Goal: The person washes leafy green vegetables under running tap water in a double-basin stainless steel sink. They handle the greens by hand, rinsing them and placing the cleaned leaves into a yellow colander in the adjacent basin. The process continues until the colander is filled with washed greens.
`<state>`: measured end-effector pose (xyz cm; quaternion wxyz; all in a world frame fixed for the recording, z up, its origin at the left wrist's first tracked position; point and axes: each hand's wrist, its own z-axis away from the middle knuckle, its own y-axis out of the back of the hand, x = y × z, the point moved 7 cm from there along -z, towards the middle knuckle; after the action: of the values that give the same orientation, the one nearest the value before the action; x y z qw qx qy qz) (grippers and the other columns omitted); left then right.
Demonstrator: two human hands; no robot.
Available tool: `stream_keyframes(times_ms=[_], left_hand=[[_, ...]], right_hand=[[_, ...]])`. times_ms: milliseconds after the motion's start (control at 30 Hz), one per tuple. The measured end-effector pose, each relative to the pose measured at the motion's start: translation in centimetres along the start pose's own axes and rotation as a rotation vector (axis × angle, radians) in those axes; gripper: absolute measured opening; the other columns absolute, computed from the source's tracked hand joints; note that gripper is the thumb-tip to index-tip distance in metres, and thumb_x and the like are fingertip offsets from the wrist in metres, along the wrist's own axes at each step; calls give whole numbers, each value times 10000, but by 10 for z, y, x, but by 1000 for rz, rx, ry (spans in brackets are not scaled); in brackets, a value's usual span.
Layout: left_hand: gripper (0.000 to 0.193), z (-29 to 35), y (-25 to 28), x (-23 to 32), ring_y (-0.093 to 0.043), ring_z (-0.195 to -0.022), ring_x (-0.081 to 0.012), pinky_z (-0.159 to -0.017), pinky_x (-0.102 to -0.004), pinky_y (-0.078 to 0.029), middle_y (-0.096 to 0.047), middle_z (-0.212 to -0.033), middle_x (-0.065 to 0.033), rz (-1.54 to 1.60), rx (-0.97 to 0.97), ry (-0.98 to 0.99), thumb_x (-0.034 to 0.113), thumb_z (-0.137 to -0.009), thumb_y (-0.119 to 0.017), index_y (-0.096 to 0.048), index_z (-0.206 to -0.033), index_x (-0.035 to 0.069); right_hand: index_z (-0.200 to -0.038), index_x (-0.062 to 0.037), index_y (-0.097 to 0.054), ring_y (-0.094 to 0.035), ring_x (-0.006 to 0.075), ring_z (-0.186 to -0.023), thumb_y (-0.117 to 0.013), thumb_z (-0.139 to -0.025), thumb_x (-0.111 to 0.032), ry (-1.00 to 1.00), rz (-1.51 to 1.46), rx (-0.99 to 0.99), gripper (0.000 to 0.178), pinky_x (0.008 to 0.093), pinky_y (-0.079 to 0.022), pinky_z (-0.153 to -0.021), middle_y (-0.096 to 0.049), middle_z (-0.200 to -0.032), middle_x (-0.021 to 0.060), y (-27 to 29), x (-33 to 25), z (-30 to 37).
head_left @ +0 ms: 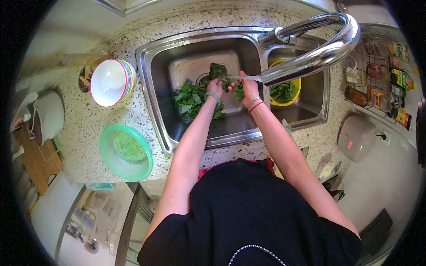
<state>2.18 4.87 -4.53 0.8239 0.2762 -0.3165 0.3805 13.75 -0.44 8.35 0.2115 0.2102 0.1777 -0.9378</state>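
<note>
Over the large left basin of the steel sink [159, 119], my left hand [214, 88] is closed on leafy greens [218, 70], whose dark leaves stick out beyond the fingers. My right hand [249, 90] is close beside it, its fingers closed round more greens [238, 92]. From the chrome faucet [306, 68] a stream of water runs across between both hands. A loose pile of green leaves [190, 100] lies in the basin under and left of my left hand, partly over the drain [203, 80].
In the right basin a yellow basket [298, 84] holds more greens. Stacked bowls [108, 83] and a green translucent basin [126, 152] stand on the speckled counter at left. Bottles and jars fill a rack [377, 80] at right, above a rice cooker [356, 138].
</note>
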Motion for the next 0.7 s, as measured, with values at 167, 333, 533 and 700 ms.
stream_keyframes(times_ms=[167,333,533,700], left_hand=[[245,26,22,48,-455,-1114,-308,-919,-326,-374,-413,-1266,-184,34,239,-233,84,-790,-539,-614,-1023,99],[220,19,17,56,-460,-1122,-300,-916,-328,-383,-137,-1411,-198,-16,194,-207,79,-763,-572,-632,-974,104],[246,8,20,52,-570,-951,-203,-842,-286,-426,-618,-1013,-106,-88,133,-259,116,-834,-521,-591,-1054,32],[279,88,41,98,-559,-910,-133,-825,-258,-430,-581,-1055,-76,268,192,-439,36,-825,-526,-544,-1103,28]], right_hand=[[-707,-87,-437,-488,184,-546,-470,-871,-227,-3,-29,-44,218,363,-483,-504,-412,-580,35,3,-4,-18],[-794,-47,-489,-507,211,-506,-425,-854,-221,-39,28,5,194,356,-484,-501,-497,-610,88,13,-1,3],[-945,-11,-510,-583,250,-615,-375,-868,-219,-43,112,-71,259,355,-510,-523,-562,-711,127,9,-4,-4],[-1032,10,-494,-608,245,-700,-412,-828,-113,92,214,-156,252,349,-531,-548,-583,-853,132,2,-1,-2]])
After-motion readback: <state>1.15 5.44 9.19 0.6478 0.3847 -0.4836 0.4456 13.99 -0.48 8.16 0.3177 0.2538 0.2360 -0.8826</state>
